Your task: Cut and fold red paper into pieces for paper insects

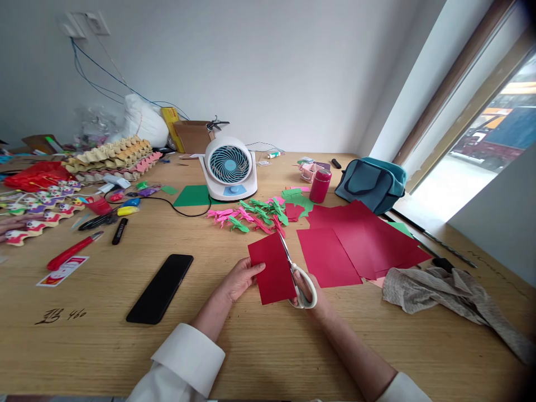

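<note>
My left hand [243, 278] pinches the left edge of a red sheet of paper [273, 273], thumb on top. White-handled scissors [310, 296] are in my right hand [316, 301], with fingers through the loops. Their blades lie along the right side of the sheet, pointing away from me; I cannot tell how deep they are in the paper. Beyond the blade tips lies a pile of green, pink and red paper cut-outs [262, 211]. More red sheets [329, 257] are spread on the table to the right of the scissors.
A white fan [230, 167] stands at the back, near a pink can [320, 186] and a teal bag [371, 181]. On the left are a black phone [160, 288], a red-handled knife [73, 251] and egg trays [109, 159]. A grey cloth [435, 290] lies at right.
</note>
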The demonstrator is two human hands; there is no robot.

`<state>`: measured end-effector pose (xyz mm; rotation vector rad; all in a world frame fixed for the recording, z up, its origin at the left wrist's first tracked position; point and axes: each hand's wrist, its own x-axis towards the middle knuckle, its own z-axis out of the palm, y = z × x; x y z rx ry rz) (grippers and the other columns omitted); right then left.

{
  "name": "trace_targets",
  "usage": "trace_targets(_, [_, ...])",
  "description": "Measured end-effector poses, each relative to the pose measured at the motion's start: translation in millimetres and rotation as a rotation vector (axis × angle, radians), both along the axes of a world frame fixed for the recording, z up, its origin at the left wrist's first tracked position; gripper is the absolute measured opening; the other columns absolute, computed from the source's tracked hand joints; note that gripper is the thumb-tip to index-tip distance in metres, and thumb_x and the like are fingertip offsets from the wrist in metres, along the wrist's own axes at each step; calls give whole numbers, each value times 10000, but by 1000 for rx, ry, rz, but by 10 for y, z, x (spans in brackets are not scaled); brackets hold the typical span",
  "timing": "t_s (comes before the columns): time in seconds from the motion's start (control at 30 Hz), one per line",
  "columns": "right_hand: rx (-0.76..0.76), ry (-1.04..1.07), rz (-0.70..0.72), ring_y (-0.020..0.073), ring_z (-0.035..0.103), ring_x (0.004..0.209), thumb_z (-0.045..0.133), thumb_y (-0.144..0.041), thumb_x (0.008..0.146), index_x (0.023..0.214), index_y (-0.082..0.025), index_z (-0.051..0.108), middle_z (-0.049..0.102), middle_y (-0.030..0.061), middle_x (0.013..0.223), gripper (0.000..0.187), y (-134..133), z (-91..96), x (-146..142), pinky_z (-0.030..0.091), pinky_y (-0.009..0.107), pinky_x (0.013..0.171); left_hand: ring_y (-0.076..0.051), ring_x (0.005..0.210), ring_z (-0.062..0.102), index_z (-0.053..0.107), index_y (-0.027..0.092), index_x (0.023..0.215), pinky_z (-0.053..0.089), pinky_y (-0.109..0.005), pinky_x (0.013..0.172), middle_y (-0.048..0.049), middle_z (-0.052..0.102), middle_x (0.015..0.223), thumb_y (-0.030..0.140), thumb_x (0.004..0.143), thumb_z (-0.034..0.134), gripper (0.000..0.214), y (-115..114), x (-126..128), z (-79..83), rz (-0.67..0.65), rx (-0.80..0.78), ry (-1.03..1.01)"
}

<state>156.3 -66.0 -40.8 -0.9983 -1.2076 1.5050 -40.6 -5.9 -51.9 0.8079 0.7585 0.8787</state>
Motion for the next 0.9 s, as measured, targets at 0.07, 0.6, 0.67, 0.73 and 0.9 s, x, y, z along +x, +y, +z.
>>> trace_targets(0.07, [12, 4, 9, 116, 388, 410, 513, -685, 842, 583, -233, 496, 458, -33, 447, 521, 7, -17, 3, 293, 265, 431, -227, 956, 704, 711, 108, 1047, 526, -326, 881, -128, 752, 1044, 278, 709, 815, 393, 0, 2, -3, -4, 2, -2])
trace_targets(0.6, [46, 20, 36, 117, 389, 424, 489, -658, 881, 597, -230, 506, 472, -29, 471, 514, 0, 17, 5, 296, 269, 446, -245, 966, 702, 721, 121, 1036, 524, -344, 882, -126, 752, 1040, 298, 663, 847, 432, -16, 8, -18, -1, -7, 34])
trace_targets(0.67, [41, 20, 33, 121, 400, 429, 476, -663, 884, 603, -228, 514, 481, -26, 483, 519, -1, 6, 7, 314, 272, 447, -252, 981, 698, 715, 122, 1059, 520, -358, 898, -130, 747, 1060, 297, 677, 838, 438, -16, 8, -26, -14, 1, 31])
trace_targets(0.73, [35, 28, 26, 120, 397, 428, 470, -667, 885, 604, -227, 515, 480, -24, 486, 524, 1, -7, 9, 315, 274, 444, -261, 999, 693, 708, 120, 1081, 517, -367, 905, -138, 740, 1081, 299, 685, 833, 453, -13, 10, -33, -23, 8, 36])
trace_targets(0.9, [36, 54, 37, 114, 404, 429, 480, -641, 896, 609, -216, 525, 490, -19, 484, 515, 19, -49, 11, 314, 267, 444, -268, 1004, 693, 707, 116, 1081, 515, -374, 911, -143, 739, 1082, 306, 664, 846, 479, -10, 18, -17, -17, 5, 48])
